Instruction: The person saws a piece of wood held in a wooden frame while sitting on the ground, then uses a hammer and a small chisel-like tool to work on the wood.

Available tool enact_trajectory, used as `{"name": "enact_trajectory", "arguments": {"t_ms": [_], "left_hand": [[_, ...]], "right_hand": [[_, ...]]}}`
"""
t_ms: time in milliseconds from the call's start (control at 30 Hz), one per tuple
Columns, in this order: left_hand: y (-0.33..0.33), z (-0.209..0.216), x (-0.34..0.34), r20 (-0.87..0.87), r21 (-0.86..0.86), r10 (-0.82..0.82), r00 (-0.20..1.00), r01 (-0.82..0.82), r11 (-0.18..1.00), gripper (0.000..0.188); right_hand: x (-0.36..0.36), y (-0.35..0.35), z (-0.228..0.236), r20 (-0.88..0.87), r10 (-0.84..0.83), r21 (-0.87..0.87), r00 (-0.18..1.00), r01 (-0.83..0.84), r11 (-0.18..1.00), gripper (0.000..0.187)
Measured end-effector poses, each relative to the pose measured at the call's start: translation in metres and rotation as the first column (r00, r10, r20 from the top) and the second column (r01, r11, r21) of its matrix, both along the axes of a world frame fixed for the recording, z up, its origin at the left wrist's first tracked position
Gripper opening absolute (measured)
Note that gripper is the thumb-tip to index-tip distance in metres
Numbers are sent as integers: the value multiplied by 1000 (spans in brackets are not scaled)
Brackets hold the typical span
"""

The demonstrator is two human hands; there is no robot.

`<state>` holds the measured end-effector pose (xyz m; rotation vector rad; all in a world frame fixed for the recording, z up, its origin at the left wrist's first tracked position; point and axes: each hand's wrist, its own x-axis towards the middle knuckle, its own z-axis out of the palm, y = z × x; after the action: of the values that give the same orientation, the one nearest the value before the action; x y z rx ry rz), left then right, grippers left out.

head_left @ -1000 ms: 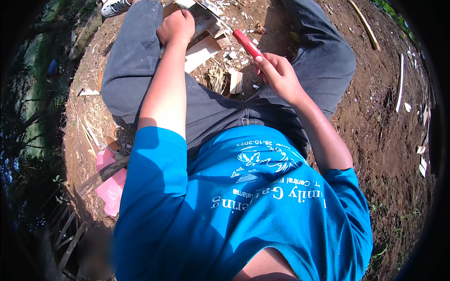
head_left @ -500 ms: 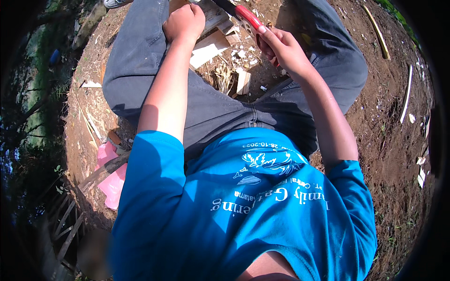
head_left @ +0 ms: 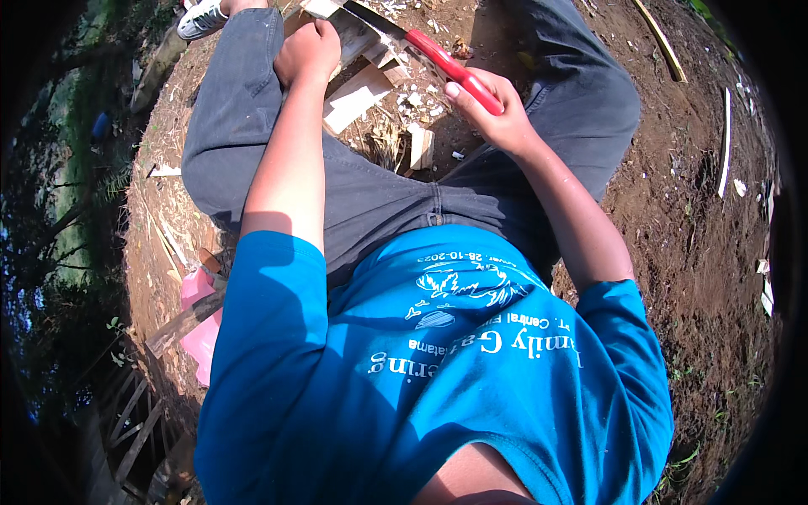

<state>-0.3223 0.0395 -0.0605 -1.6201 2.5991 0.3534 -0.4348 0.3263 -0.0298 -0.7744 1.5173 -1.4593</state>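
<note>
Hidden: blade tip of the red-handled saw blurs among pale split wood pieces.
Right hand: fingers wrapped round the saw handle.
Left hand: fingers closed on wood.
Saws: one.

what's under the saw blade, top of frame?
Pale wood pieces and chips on bare dirt lie under the red-handled saw. The left hand covers the wood it grips; the right hand hides the handle's end.
</note>
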Motion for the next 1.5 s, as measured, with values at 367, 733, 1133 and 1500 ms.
{"name": "enact_trajectory", "arguments": {"t_ms": [367, 733, 1133, 1500], "left_hand": [[4, 2, 4, -33, 22, -9, 999, 10, 1000, 54], [1, 4, 5, -11, 70, -14, 1000, 14, 997, 54], [7, 21, 9, -45, 112, -52, 998, 57, 992, 56], [10, 16, 6, -46, 82, -9, 999, 12, 997, 56]], "right_hand": [[2, 66, 62, 199, 154, 235, 968, -199, 951, 50], [5, 67, 61, 236, -77, 351, 969, -11, 936, 43], [13, 59, 61, 275, -228, 266, 934, 154, 951, 63], [25, 55, 75, 312, -346, 16, 885, 359, 933, 42]]}}
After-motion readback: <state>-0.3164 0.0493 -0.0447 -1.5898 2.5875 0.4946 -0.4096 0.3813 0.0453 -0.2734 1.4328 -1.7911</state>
